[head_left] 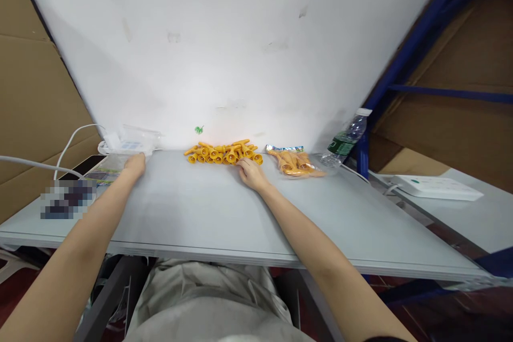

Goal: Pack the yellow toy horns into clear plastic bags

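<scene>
A loose heap of small yellow plastic parts [223, 153] lies at the far edge of the grey table [208, 214], against the white wall. My right hand [250, 172] rests on the table right at the heap's near right side, fingers curled toward the parts; whether it holds one is hidden. A clear bag [297, 163] filled with the same yellow parts lies just right of that hand. My left hand [134, 163] reaches to the far left and touches a stack of clear plastic bags [132, 145]; its fingers are bent over the stack's edge.
A plastic water bottle [345, 139] lies tilted at the back right. A white cable [66, 149] and a dark phone-like slab [84, 165] sit at the left. A white power strip [435, 187] lies on a neighbouring table, beside blue shelving [404, 59] and cardboard [32, 96].
</scene>
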A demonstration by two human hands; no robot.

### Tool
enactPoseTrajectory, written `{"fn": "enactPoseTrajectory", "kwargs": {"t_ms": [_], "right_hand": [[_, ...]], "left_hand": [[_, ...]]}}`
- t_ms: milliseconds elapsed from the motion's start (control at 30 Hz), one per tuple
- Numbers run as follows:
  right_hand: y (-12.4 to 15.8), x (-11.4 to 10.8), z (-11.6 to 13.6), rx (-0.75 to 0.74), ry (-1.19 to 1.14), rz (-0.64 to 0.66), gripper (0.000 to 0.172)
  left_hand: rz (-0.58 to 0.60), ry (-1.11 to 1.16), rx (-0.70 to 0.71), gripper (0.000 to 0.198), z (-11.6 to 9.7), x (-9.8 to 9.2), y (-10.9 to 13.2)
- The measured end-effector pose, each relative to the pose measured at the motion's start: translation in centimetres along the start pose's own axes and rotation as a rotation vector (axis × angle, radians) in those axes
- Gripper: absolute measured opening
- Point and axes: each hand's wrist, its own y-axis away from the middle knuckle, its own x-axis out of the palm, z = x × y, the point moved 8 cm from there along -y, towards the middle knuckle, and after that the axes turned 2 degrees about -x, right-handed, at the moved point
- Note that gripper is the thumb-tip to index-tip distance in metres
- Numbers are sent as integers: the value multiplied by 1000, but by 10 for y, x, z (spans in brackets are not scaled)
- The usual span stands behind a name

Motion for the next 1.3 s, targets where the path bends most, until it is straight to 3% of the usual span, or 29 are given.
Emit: {"fn": "enactPoseTrajectory", "kwargs": {"t_ms": [33,133,267,367,467,600,700,767,900,1067,1167,1300], "right_hand": [[0,0,0,3,4,1,22],[0,0,-1,14,6,5,22],[1,1,-3,26,-22,6,22],[1,1,-5,31,-28,2,22],[1,1,-6,38,-31,-4,23],[2,1,-8,54,-36,4,23],[2,1,-8,55,-29,6,24],[2,0,-7,56,-31,3,26],[-3,-8,-4,83,-13,-61,28],[-20,-23,5,186,92,-147,36],[-34,-21,13,244,169,-77,43],[-44,-3,14,342,206,116,44]], "left_hand": [[39,-113,-5,31,-2,-4,1],[-14,-270,21,43,-17,-34,5],[-171,-245,77,50,-47,-82,14],[-246,-142,249,53,-80,-98,27],[-167,-42,485,55,-110,-80,49],[107,28,789,54,-127,-18,86],[224,93,820,46,-120,21,101],[231,143,779,43,-114,34,101],[239,116,748,49,-110,45,95],[250,21,793,52,-113,45,92],[270,-4,768,48,-112,40,91],[292,-41,694,38,-115,35,91]]}}
